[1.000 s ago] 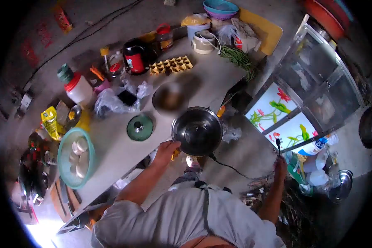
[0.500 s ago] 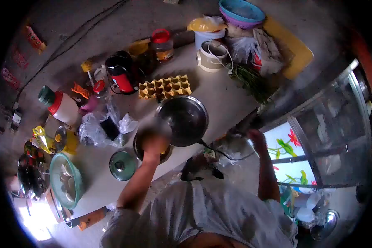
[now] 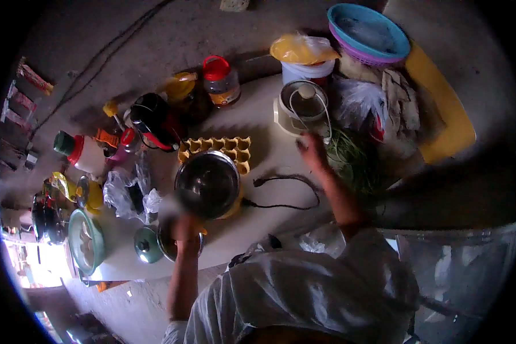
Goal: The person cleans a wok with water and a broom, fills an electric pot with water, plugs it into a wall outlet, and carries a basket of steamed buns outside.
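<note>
My left hand [image 3: 186, 227] hangs over a dark pot [image 3: 166, 243] near the table's front edge. Blur covers its fingers, and whatever they may hold is hidden. Behind it stands a round metal pan [image 3: 208, 184], an electric one with a black cord [image 3: 286, 206] looping over the tabletop to its right. My right hand [image 3: 311, 151] reaches over the table with fingers apart and nothing visible in them. Just beyond it is a pale rice cooker [image 3: 301, 109]; I cannot tell whether they touch. Beside that hand lies a bunch of long green vegetables [image 3: 352, 160].
A yellow egg tray [image 3: 241, 152] sits behind the pan. To the left are a green lid [image 3: 147, 243], a plastic bag [image 3: 117, 192] and a green basin [image 3: 83, 261]. A red-lidded jar [image 3: 221, 86], a black-and-red kettle [image 3: 155, 121] and stacked blue and purple basins [image 3: 370, 34] stand farther back.
My right hand has moved from beyond the table's right edge to near the rice cooker. The cord now curls on the tabletop. The view has turned; my left hand stays over the pot.
</note>
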A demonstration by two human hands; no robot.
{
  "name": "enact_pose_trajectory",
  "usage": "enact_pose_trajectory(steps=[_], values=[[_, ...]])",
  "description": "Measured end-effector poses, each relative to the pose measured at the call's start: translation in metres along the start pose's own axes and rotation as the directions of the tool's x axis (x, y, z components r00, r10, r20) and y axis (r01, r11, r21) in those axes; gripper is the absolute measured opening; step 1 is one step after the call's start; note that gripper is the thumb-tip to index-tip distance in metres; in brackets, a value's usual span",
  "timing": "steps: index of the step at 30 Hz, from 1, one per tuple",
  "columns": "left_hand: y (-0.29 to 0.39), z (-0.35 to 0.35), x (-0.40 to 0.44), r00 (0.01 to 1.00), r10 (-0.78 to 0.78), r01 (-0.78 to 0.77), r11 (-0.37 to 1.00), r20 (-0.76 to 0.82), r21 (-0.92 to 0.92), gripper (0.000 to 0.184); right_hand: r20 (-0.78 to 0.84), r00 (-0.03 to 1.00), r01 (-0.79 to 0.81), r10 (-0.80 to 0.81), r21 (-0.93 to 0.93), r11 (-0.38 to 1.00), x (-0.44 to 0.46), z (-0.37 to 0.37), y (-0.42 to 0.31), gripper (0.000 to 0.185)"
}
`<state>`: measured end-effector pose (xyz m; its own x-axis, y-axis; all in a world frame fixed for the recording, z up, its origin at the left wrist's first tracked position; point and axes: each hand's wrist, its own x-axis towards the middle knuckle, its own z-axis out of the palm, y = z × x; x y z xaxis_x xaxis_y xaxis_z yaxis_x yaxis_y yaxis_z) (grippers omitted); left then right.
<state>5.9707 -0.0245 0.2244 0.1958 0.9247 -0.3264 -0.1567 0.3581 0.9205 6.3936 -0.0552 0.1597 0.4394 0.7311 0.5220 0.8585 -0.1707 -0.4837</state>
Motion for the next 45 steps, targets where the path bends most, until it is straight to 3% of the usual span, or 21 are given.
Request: enact_pose_trajectory(steps=[1,2,3,7,9,11,12,13,15,18,22,24,28,29,31,33,37,39,43,45], values=[[0.011,0.017,-0.001,1.000,-0.029,0.029,0.998,0.003,0.057,0.029,-0.011,1.000,0.000,0.000,-0.042,0.999,0.032,-0.018,-0.001,0.030],[0.012,0.028,0.007,1.000,-0.028,0.029,0.998,-0.009,0.054,0.029,-0.024,0.987,-0.156,0.157,0.032,0.987,0.060,-0.023,-0.001,0.032],[0.014,0.037,0.015,0.999,-0.035,0.036,0.997,-0.018,0.069,0.029,-0.108,0.988,-0.119,0.109,-0.091,0.989,0.084,-0.017,0.011,0.034],[0.018,0.068,0.050,0.997,-0.063,0.069,0.989,-0.051,0.128,0.031,-0.091,0.995,-0.031,0.032,0.017,0.999,0.157,0.017,0.056,0.036],[0.015,0.084,0.069,0.999,0.026,-0.020,0.990,-0.041,0.138,0.031,0.098,0.993,0.095,-0.072,-0.258,0.961,0.186,0.010,0.051,0.032],[0.015,0.096,0.092,0.993,0.117,-0.110,0.982,-0.035,0.151,0.031,0.177,0.983,0.102,-0.049,-0.302,0.948,0.199,0.008,0.044,0.034],[0.015,0.100,0.103,0.998,0.045,-0.040,0.992,-0.046,0.118,0.030,0.251,0.968,0.101,-0.010,-0.352,0.931,0.200,0.012,0.044,0.036],[0.014,0.103,0.112,0.998,-0.028,0.033,0.996,-0.055,0.085,0.030,0.265,0.964,0.111,-0.018,-0.342,0.933,0.200,0.019,0.052,0.036],[0.000,0.105,0.140,0.999,0.002,-0.002,1.000,-0.038,0.002,0.029,0.300,0.954,0.081,-0.025,-0.176,0.981,0.197,0.035,0.072,0.036],[0.025,0.143,0.156,0.999,0.046,-0.047,0.995,-0.014,-0.085,0.028,0.307,0.950,0.150,-0.064,-0.265,0.952,0.196,0.014,0.054,0.035],[0.022,0.164,0.187,1.000,0.013,-0.012,0.980,0.007,-0.197,0.028,0.260,0.960,0.153,-0.099,-0.194,0.969,0.190,0.019,0.056,0.034],[0.014,0.166,0.205,1.000,0.019,-0.020,0.985,-0.008,-0.173,0.025,0.325,0.946,-0.005,-0.008,0.038,0.999,0.190,0.014,0.050,0.032],[0.026,0.185,0.215,0.945,-0.255,0.232,0.964,-0.203,-0.131,0.023,0.310,0.946,0.143,-0.092,-0.146,0.979,0.188,0.012,0.052,0.031],[0.018,0.180,0.222,0.996,-0.012,0.022,0.993,-0.084,0.118,0.024,0.322,0.944,0.122,-0.068,-0.150,0.981,0.186,0.009,0.048,0.030],[0.005,0.175,0.237,0.976,0.200,-0.217,0.922,0.084,0.322,0.026,0.339,0.939,0.110,-0.052,-0.155,0.982,0.185,0.004,0.039,0.030],[-0.002,0.177,0.255,0.997,-0.060,0.060,0.998,0.051,0.016,0.027,0.375,0.922,0.188,-0.095,-0.220,0.957,0.184,0.000,0.031,0.031],[-0.003,0.186,0.270,0.992,-0.104,0.110,0.989,-0.070,0.100,0.031,0.329,0.922,0.296,-0.202,-0.265,0.918,0.181,0.007,0.029,0.029],[-0.039,0.168,0.300,0.966,0.014,-0.011,1.000,0.259,-0.014,0.036,0.392,0.908,0.236,-0.148,-0.186,0.954,0.179,0.012,0.033,0.032],[-0.051,0.169,0.323,0.953,-0.033,0.017,0.998,0.301,0.054,0.038,0.355,0.898,0.346,-0.259,-0.207,0.915,0.175,0.005,0.020,0.037],[-0.046,0.170,0.327,0.918,0.019,-0.093,0.981,0.395,0.169,0.037,0.270,0.943,0.220,-0.193,-0.075,0.973,0.168,-0.010,-0.001,0.039]])
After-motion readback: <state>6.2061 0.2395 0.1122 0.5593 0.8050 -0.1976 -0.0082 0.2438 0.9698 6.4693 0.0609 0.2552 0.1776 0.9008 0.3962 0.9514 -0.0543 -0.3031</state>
